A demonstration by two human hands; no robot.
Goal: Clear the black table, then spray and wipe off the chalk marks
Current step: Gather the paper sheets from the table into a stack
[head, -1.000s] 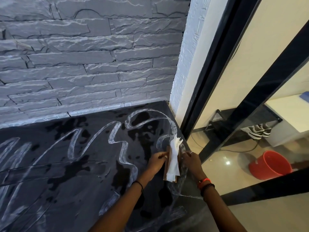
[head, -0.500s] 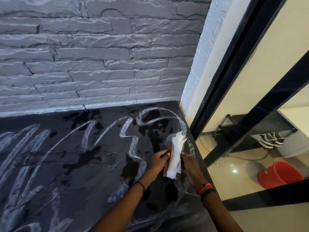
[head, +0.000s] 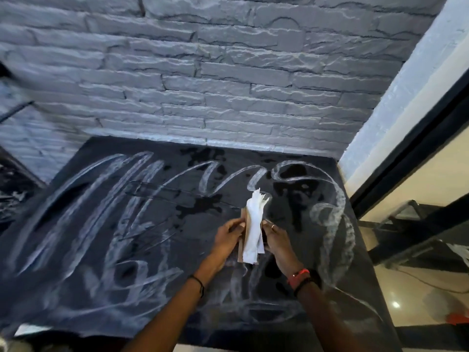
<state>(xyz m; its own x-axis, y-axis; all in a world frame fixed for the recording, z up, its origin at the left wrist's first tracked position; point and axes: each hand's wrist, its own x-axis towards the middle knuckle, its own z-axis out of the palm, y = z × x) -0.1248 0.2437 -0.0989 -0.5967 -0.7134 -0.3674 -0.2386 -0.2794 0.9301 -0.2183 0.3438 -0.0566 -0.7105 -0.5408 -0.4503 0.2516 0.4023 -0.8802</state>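
Note:
The black table (head: 83,295) fills the lower middle of the head view, covered with white chalk marks (head: 106,207) and dark wet patches. Above its right half I hold a brown holder stuffed with white paper napkins (head: 252,229). My left hand (head: 227,237) grips its left side. My right hand (head: 275,238), with a ring on one finger, grips its right side. The napkins stick out of the holder's top, toward the wall.
A grey stone-brick wall (head: 215,80) stands right behind the table. To the right are a white wall corner (head: 396,97) and a black door frame (head: 416,158). Beyond it lies a shiny floor (head: 416,308) with a cable.
The napkin holder and both hands have shifted left, away from the table's right edge toward its middle. My view has swung left, showing more of the table.

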